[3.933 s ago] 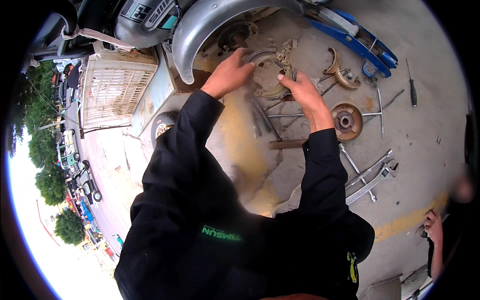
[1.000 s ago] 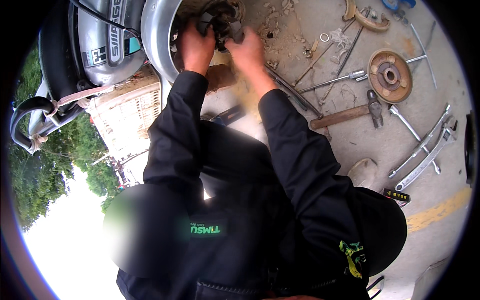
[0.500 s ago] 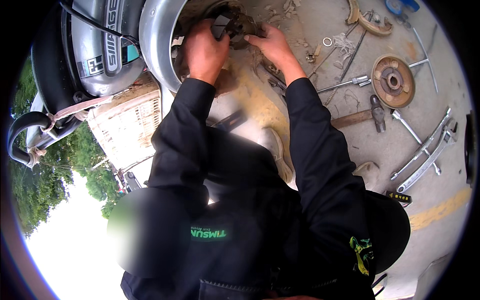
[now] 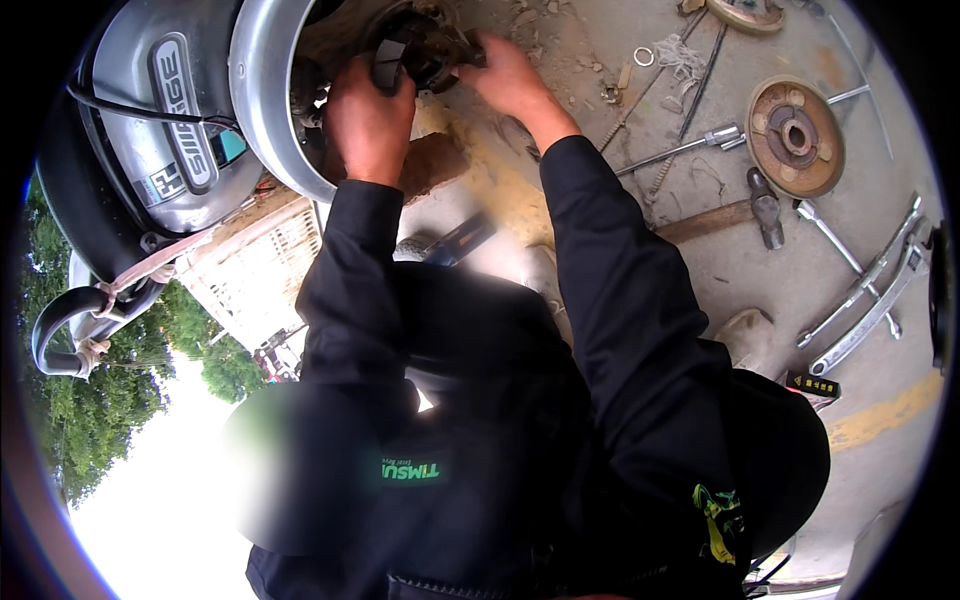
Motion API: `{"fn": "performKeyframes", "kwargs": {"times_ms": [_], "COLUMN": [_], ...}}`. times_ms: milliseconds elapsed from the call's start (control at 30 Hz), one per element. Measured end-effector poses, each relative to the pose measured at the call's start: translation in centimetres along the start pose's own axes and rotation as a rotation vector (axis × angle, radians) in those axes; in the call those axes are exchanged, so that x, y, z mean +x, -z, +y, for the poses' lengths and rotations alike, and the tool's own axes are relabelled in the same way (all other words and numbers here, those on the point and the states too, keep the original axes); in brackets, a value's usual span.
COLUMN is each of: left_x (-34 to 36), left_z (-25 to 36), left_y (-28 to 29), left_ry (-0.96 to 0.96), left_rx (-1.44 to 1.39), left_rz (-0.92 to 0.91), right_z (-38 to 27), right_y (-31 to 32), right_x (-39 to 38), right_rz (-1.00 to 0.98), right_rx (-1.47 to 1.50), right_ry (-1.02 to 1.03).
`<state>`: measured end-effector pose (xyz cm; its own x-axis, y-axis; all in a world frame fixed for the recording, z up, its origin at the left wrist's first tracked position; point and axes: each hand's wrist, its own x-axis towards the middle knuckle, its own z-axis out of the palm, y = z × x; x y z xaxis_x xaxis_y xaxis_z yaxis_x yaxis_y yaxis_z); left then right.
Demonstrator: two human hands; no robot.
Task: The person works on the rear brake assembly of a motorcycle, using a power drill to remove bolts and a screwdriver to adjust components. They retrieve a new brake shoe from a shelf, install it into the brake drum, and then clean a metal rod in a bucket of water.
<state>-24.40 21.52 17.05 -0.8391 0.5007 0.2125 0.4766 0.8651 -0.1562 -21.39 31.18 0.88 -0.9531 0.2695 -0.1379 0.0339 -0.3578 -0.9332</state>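
head view: we have both bare hands at the dark round metal part (image 4: 432, 50) near the top edge, beside the silver wheel guard (image 4: 262, 95). our left hand (image 4: 370, 115) is at the part's left side, fingers curled and thumb raised next to a flat grey piece (image 4: 388, 56); we cannot tell whether they close on it, since the fingertips are hidden. our right hand (image 4: 513, 88) reaches in from the other side, thumb and fingers bent at the part's right edge, and we cannot tell how firmly they grip, if at all. below our left hand sits a rough brown block (image 4: 432, 165).

on the floor to our right we see a rusty round drum (image 4: 797, 138), with a hammer (image 4: 768, 205) just below it, its wooden handle partly behind our right sleeve (image 4: 625, 265). a white ring (image 4: 643, 57) lies near a tangle of white string (image 4: 680, 60), and a curved metal piece (image 4: 745, 14) rests near the top edge. farther right, a long silver wrench (image 4: 880, 300) lies beside a cross-shaped wrench (image 4: 835, 240). a pale crate (image 4: 250, 265) stands on our left, below the silver motorbike body (image 4: 125, 110).
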Motion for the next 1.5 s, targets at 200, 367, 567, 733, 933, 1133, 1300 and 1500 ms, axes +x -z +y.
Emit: {"fn": "performKeyframes", "kwargs": {"times_ms": [200, 367, 567, 733, 933, 1133, 1300, 1500], "left_x": [0.8, 1.4, 1.4, 1.4, 1.8, 1.9, 1.9, 1.9], "left_z": [-1.0, -1.0, -1.1, -1.1, -0.3, -0.4, -0.2, 0.4], "left_y": [-1.0, -1.0, -0.9, -1.4, -1.1, -1.4, -1.8, -2.1], "left_ry": [0.028, 0.094, 0.032, 0.001, 0.029, -0.059, -0.124, -0.12], "left_rx": [-0.034, 0.006, -0.018, -0.025, 0.112, 0.094, 0.191, 0.262], "left_rz": [0.022, -0.019, 0.027, 0.072, 0.046, 0.112, 0.111, 0.095], "right_z": [0.4, 0.0, 0.0, 0.5, 0.4, 0.0, 0.5, 1.3], "right_y": [-0.1, 0.4, 0.2, -0.3, -0.2, -1.0, -0.9, -1.5], "right_x": [0.6, 0.5, 0.6, 0.6, 0.5, -0.3, -0.2, -0.1], "right_rz": [-0.019, -0.061, -0.056, -0.005, -0.038, 0.037, -0.014, 0.012], "right_rx": [-0.09, -0.081, -0.066, -0.088, 0.064, 0.133, 0.268, 0.353], "right_ry": [-0.021, -0.035, -0.028, -0.014, -0.075, -0.009, -0.152, -0.177]}}
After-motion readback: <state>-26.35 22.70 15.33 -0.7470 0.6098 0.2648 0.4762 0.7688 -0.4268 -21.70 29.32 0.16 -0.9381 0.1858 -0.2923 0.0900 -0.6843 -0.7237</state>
